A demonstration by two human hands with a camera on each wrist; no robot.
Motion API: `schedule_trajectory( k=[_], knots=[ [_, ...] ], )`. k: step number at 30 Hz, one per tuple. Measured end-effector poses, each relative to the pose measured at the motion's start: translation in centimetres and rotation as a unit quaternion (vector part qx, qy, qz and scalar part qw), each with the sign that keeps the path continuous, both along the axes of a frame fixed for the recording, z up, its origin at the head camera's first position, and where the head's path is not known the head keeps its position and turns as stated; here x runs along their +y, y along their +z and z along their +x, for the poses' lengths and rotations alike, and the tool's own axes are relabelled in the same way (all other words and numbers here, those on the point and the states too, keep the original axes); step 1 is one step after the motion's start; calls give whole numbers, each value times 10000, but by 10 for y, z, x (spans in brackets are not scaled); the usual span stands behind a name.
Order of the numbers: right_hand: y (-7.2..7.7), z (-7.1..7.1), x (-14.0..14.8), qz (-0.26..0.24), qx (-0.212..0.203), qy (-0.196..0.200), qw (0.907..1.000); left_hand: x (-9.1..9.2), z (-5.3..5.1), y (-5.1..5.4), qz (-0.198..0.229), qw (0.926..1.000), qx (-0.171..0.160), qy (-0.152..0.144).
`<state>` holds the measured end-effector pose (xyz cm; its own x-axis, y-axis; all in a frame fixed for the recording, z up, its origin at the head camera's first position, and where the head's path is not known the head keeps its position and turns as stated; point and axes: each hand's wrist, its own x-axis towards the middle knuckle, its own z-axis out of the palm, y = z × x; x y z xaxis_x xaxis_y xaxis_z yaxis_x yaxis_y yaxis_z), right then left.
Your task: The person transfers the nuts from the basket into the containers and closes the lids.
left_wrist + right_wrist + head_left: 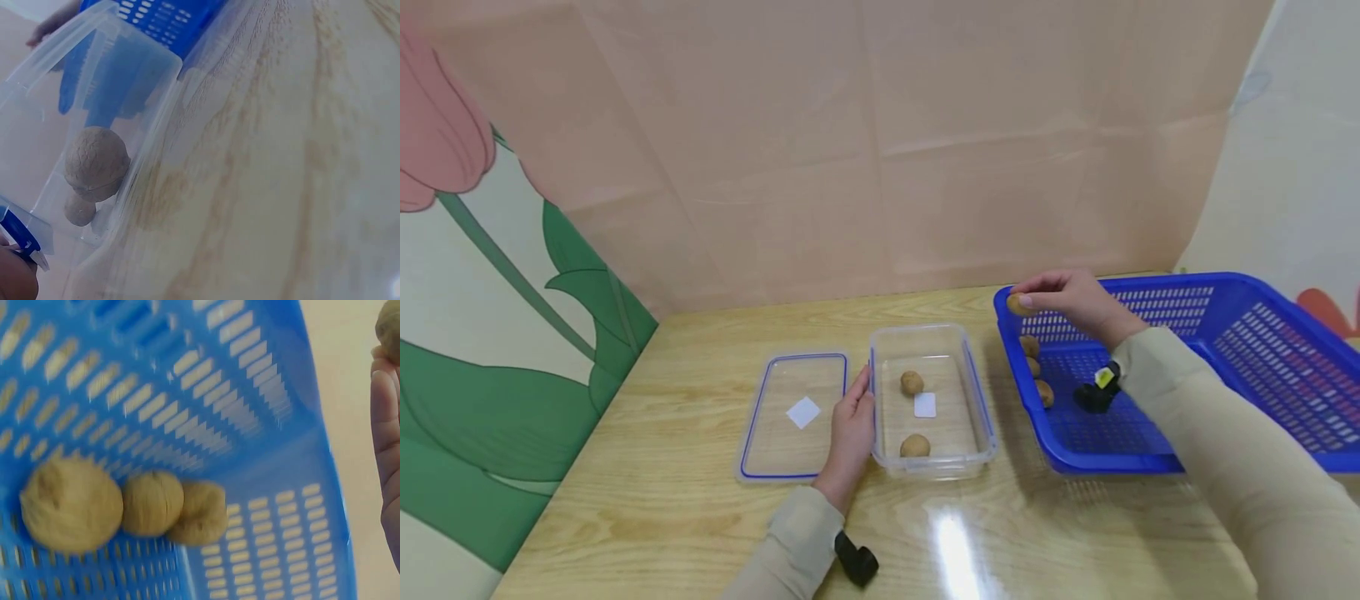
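My right hand (1071,302) pinches a round brown walnut-like ball (1017,305) above the back left corner of the blue basket (1037,417). In the right wrist view the held ball (390,330) and fingers (386,412) show at the right edge. Several similar balls (72,503) lie along the basket's side. My left hand (852,433) rests with fairly straight fingers against the left wall of a clear plastic container (983,400). Inside it are two balls, one towards the back (912,383) and one near the front wall (915,446).
A clear lid with a blue seal (775,458) lies left of the container, a white label (803,412) on it. Another white label (925,405) shows in the container. Behind the wooden table (685,500) hangs a pinkish-beige covering (775,167). The basket stands at the right.
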<state>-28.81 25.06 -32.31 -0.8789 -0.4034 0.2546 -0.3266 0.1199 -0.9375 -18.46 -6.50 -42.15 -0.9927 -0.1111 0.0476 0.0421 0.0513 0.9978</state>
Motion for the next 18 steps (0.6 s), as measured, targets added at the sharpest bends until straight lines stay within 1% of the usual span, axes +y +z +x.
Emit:
schedule_trajectory(
  k=[2, 5, 8, 12, 18],
  knots=[
    [2, 1, -5, -105, 30, 8, 9999, 0, 0, 0, -11, 10000, 19, 23],
    [6, 4, -14, -142, 34, -86, 9999, 0, 1, 1, -46, 10000, 59, 43],
    [9, 8, -22, 26, 45, -182, 9998, 1, 1, 1, -76, 10000, 24, 42],
    [14, 16, -34, 400, 79, -274, 9988, 1, 0, 0, -44, 10000, -24, 7],
    [20, 30, -53, 744, 111, -407, 9963, 2, 0, 0, 10, 10000, 2, -26]
  ],
)
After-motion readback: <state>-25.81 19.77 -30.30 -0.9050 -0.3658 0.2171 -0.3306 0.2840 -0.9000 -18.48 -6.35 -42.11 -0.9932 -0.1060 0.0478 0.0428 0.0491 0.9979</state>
